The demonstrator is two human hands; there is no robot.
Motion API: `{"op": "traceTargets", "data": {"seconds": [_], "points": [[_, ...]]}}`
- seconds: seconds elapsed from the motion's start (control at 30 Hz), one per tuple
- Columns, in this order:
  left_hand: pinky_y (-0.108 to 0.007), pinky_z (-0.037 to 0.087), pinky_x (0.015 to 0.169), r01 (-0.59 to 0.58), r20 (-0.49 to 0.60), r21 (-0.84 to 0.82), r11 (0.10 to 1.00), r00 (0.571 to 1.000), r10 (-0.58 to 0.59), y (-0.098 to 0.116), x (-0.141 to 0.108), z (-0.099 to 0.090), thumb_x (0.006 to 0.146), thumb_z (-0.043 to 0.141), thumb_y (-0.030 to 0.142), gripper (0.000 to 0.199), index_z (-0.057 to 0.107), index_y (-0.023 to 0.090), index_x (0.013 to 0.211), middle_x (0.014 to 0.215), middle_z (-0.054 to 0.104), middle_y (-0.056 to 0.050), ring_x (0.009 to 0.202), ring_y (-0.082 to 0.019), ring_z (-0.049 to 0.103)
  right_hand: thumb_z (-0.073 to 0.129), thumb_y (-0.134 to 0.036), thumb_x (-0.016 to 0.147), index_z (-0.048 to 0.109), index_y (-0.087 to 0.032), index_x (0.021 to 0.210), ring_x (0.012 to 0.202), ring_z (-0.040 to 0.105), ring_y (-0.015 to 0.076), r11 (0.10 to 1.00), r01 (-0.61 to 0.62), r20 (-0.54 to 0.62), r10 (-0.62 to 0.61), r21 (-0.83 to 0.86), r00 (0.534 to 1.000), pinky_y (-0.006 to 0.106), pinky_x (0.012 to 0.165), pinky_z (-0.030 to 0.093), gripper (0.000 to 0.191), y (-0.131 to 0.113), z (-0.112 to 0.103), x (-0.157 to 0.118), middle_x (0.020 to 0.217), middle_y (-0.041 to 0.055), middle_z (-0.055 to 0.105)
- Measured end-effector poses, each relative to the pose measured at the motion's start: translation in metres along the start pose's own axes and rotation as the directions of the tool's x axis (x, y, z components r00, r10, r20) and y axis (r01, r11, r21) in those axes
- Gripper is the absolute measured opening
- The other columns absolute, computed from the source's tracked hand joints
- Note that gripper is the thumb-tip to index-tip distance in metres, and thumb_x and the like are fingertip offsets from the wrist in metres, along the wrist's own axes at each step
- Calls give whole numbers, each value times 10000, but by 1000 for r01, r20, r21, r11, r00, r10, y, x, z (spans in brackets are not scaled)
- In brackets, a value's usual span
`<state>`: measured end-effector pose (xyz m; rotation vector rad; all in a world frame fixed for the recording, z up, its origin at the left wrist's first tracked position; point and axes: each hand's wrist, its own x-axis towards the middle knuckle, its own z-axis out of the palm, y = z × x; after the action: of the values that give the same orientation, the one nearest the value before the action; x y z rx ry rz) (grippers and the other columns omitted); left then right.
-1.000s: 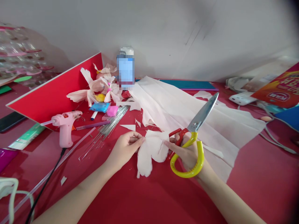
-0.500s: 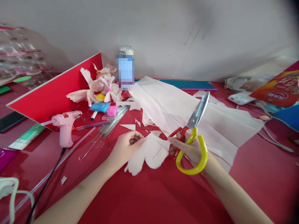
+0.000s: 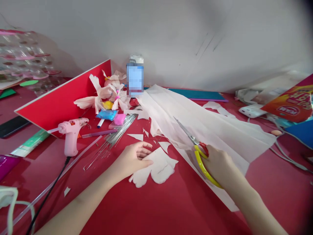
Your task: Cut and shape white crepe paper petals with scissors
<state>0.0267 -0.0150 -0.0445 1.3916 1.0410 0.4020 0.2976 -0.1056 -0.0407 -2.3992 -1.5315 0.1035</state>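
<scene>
My left hand [image 3: 135, 159] is at the middle of the red table, its thumb over the left edge of a white petal-shaped paper cutout [image 3: 162, 168] and its fingers loosely curled beside it. The cutout has rounded, wavy lobes and a crease or line across one of them. To the right, my right hand [image 3: 217, 164] is closed around scissors [image 3: 201, 160] with one yellow and one red handle. Their blades look together and point up and left, over a large sheet of thin white paper [image 3: 195, 117]. Small paper scraps [image 3: 165, 146] lie between the hands.
Thin metal wires [image 3: 119, 132], a pink glue gun [image 3: 72, 133] and a clear glue stick lie left. Behind them are paper flowers [image 3: 94, 94], blue and pink clay packets and a red board [image 3: 66, 94]. A phone [image 3: 135, 80] stands at the back; cables [image 3: 288, 151] run along the right.
My right hand has left the cutout and moved right, turning the scissors from upright to pointing forward and left. The cutout now lies lower, with my left hand still at it.
</scene>
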Motion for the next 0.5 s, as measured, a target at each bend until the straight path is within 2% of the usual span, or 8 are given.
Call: {"op": "traceTargets", "data": {"seconds": [0.1,0.17,0.37,0.5], "points": [[-365,523,880,18,21,-6,1000,1000,-18,0,2,-5,685,729,209,382,660,171,1058,1037,728,-105,973,-232,685,508,-497,828,412,-252,624,395,498,211,995,-43,104,52,-87,993,310,444,361,333,0,4,-1,471,48,529],[-369,514,906,13,7,-5,1000,1000,-13,-2,4,-6,692,729,216,325,692,172,1012,1018,743,-97,970,-231,692,509,-523,824,414,-248,632,407,504,209,994,-66,118,77,-92,990,309,448,386,349,0,4,0,490,59,555],[-365,494,942,-52,61,1,999,997,52,-4,4,-7,750,686,244,238,743,220,979,1036,756,-56,1001,-232,691,473,-457,815,408,-252,684,451,518,219,989,-98,83,108,-115,991,298,475,381,252,3,0,0,510,36,546],[-366,524,873,-60,105,38,997,993,55,1,1,-7,794,645,291,198,750,236,952,1002,761,-62,970,-245,698,466,-432,801,381,-260,679,439,481,206,992,-113,29,114,-49,993,295,477,360,227,2,-3,0,504,19,519]]}}
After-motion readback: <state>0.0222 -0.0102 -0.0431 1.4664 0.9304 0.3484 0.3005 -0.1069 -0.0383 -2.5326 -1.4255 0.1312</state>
